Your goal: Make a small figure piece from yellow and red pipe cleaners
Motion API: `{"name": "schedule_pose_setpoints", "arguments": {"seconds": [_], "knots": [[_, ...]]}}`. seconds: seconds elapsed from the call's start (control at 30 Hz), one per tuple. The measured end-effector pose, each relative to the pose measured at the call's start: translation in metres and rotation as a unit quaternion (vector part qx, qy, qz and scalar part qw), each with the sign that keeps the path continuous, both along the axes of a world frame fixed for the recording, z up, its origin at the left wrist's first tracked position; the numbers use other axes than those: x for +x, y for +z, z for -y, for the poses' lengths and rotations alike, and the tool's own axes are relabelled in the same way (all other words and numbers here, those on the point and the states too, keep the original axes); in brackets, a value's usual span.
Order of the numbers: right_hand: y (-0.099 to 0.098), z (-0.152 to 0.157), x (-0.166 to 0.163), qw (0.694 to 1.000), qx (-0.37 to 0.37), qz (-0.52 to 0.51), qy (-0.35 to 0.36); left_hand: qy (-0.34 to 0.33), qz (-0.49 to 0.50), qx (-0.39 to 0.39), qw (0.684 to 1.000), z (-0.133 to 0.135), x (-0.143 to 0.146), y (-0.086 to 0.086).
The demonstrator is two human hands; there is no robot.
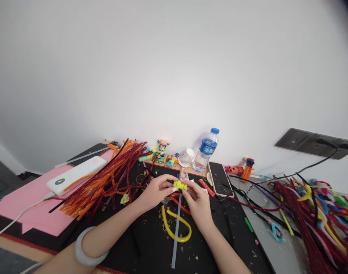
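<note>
Head view, yellow coil: the small fuzzy yellow coil (180, 185) is held up between the two hands, in front of the middle of the black mat (151, 243); a dark bit shows just under it, too small to identify.
Left hand: the left hand (156, 192) pinches the coil's left end, thumb below and toward the camera, fingers bent over the top.
Right hand: the right hand (198, 199) pinches the other end, index finger along the upper edge, thumb beneath; its remaining fingers curl, partly hidden.
Coil against fingers: it lies crosswise between the two sets of fingertips, its middle bare; how deep its ends sit in the grip cannot be told.
Why held so: gripping both ends probably keeps so small and soft a piece steady and its turns in sight.
Translucent stick: the stick (177, 228) runs from just below the fingertips toward the camera, across the yellow loop (184, 239); whether a hand touches it cannot be told.
Pipe cleaners: an orange and red bundle (111, 171) lies to the left and a mixed heap (316, 217) to the right, likely for easy reach while leaving the middle to the hands.
Back edge: the bottle (206, 152), paper cup (186, 157) and phone (220, 179) sit beyond the hands, presumably out of the way.
</note>
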State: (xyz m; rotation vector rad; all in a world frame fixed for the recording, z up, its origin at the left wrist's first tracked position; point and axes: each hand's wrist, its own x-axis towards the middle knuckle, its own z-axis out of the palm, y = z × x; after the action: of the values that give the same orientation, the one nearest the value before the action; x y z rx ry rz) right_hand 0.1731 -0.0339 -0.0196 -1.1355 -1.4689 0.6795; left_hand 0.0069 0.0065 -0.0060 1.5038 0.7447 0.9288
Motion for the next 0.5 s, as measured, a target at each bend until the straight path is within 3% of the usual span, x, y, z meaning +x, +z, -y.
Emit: {"name": "schedule_pose_setpoints", "arguments": {"seconds": [0.5], "knots": [[-0.0043, -0.0014, 0.002, 0.999, -0.001, 0.009, 0.031, -0.005, 0.026, -0.037, 0.999, -0.0039, -0.002, -0.0028]]}}
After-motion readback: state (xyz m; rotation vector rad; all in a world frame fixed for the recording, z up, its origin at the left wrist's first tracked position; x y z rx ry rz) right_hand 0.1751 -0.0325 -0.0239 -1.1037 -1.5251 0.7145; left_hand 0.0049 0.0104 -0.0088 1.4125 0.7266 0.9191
